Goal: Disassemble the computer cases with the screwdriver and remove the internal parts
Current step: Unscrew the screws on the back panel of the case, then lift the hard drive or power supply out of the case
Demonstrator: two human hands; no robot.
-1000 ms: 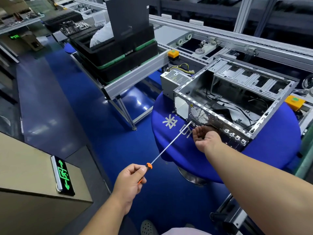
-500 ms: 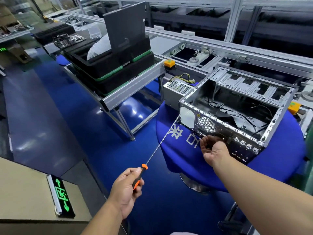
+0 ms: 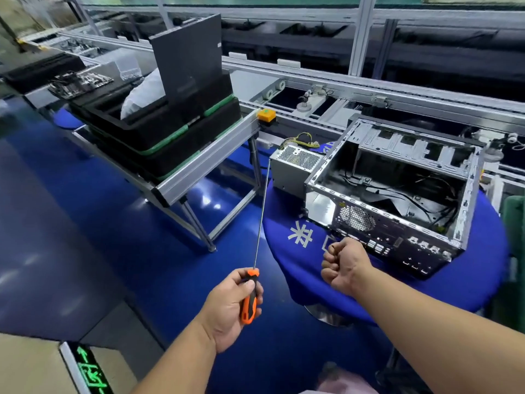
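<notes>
— While the computer case (image 3: pixel 395 194) lies open-sided on the round blue counter (image 3: pixel 284 251), how is it expected to handle?

— It is judged stiff but sharp-edged: thin sheet steel, light once emptied. It would best be taken by the folded top rails, not by the perforated rear panel or the loose black cables seen inside.

— And its appearance?

— A bare silver chassis is shown, with its side panel off, a round fan grille and port cut-outs on the near face, and empty drive bays at the far wall. A grey power supply (image 3: pixel 295 169) with yellow wires is set just beside it on the counter.

— What is held?

— A long-shafted screwdriver (image 3: pixel 251 297) with an orange-and-black handle is gripped in the left hand (image 3: pixel 230 308), fingers wrapped round the handle, tip raised clear of the case. The right hand (image 3: pixel 343 265) is closed in a fist near the rear panel; whether a screw is enclosed cannot be told.
</notes>
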